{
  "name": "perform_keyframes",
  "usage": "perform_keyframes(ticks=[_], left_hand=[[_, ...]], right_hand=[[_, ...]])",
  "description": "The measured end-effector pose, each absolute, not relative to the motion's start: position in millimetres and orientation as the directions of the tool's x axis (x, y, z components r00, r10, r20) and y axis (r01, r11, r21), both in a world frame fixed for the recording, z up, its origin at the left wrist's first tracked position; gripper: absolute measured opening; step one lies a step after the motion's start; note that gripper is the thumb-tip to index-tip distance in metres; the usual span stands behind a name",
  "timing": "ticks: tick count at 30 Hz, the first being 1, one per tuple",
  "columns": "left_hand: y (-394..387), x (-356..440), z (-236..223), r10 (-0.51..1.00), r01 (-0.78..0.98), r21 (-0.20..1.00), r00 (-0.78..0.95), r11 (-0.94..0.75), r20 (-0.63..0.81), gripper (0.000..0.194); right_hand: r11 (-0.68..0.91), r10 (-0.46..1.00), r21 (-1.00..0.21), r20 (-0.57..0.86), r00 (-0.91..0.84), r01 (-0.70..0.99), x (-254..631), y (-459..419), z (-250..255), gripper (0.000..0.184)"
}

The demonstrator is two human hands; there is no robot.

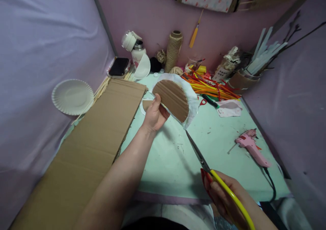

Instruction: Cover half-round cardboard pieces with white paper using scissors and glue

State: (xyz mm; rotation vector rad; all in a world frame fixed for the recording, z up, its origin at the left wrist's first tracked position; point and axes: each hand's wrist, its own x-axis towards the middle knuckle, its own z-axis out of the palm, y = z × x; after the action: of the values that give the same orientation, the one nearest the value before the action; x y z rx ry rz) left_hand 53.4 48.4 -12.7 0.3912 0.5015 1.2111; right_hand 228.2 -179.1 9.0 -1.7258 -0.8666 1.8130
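My left hand pinches the straight edge of a half-round cardboard piece above the table. Pale fabric lies behind the cardboard and sticks out past its curved rim. In my right hand is a pair of scissors with yellow and red handles. Their blades look closed, and the tip points up at the lower corner of the fabric. Behind my left hand, a second cardboard piece with a white border is partly hidden.
A large cardboard sheet lies left, beside a paper plate. A pink glue gun rests at right. Along the back stand a twine spool, a bottle, orange and yellow strips and a pot of glue sticks.
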Motion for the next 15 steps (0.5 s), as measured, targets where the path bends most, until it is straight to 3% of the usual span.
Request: perform_keyframes(ticks=[8, 15], left_hand=[[54, 60, -19, 0.918, -0.846, 0.454, 0.095, 0.278, -0.385, 0.023], [53, 61, -15, 0.884, -0.867, 0.443, -0.008, 0.227, -0.468, 0.026]], right_hand=[[-0.619, 0.785, -0.777, -0.612, 0.094, 0.114, 243, -163, -6, 0.061], [-0.404, 0.913, -0.894, -0.379, 0.154, 0.195, 239, -139, -5, 0.056]])
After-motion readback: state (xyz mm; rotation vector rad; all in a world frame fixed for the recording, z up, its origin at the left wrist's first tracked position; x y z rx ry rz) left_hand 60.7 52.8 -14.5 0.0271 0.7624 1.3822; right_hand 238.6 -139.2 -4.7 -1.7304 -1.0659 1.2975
